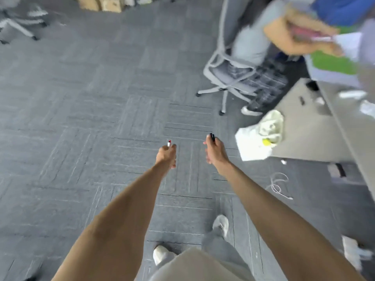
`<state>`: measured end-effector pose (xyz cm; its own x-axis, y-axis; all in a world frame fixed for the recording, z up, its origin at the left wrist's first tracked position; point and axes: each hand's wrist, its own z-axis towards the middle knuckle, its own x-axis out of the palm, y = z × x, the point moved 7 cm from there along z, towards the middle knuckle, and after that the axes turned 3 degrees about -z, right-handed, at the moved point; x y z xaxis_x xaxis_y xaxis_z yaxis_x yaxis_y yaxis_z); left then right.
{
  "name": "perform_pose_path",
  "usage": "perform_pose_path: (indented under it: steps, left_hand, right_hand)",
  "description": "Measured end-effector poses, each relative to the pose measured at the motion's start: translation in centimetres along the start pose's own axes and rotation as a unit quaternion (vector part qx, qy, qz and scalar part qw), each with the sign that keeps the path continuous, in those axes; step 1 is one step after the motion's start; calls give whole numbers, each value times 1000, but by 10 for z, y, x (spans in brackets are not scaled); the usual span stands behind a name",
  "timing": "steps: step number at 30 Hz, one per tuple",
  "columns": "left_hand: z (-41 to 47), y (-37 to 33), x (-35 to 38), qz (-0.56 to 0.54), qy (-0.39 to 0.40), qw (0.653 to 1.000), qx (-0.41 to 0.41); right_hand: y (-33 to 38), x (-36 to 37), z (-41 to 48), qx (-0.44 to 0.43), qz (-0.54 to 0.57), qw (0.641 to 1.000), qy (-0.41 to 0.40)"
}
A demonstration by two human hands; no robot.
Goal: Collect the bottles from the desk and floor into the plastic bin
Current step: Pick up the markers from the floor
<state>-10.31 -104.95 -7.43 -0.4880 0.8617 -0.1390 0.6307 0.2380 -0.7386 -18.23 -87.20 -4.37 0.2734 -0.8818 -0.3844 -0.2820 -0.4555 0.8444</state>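
Both my arms reach forward over the grey carpet floor point(101, 98). My left hand point(167, 156) is closed around a small white and red object point(169, 143) that sticks up out of the fist. My right hand point(214, 152) is closed around a small black object point(212, 136). The frame is blurred, so I cannot tell what either object is. I see no bottle lying on the floor and no plastic bin. The desk point(304, 126) stands to the right of my right hand, with small blurred items on its top.
A white bag point(251, 147) with pale cloth in it leans against the desk side. A grey office chair point(225, 78) holds a seated person at upper right. A white cable point(278, 185) lies on the floor. Cardboard boxes point(101, 4) sit at the far edge.
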Motion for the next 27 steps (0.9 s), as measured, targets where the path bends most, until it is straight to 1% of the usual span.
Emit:
perform_pose_path:
  steps: [3,5,7,8,11,14,16,20,21,25,27]
  left_hand:
    - [-33,-13,91,11,31,999,8]
    - [-50,-12,161,49,69,996,12]
    - [-64,-3,236,102,116,988,8]
    - [-77,1,274,131,144,981,14]
    - [-141,1,376,209,223,950,72]
    - [-187,10,464,247,274,924,98]
    - [-205,11,515,261,287,916,106]
    - [-211,10,599,290,274,909,122]
    - [-210,11,618,303,279,903,127]
    - [-218,7,693,343,341,859,172]
    - [-223,8,730,355,377,835,186]
  right_hand:
    - [-33,-84,-14,20,55,996,-63]
    - [-62,-145,-23,36,90,989,-114]
    - [-92,-210,-33,59,103,980,-161]
    - [-110,-242,-38,72,104,975,-180]
    - [-160,-333,-52,94,91,968,-212]
    - [-198,-416,-63,101,96,957,-253]
    - [-216,-464,-67,105,98,948,-285]
    - [-250,-525,-58,134,125,933,-311]
    - [-257,-538,-55,144,126,928,-318]
    - [-279,-585,-43,168,147,921,-318]
    - [-296,-609,-40,173,173,905,-347]
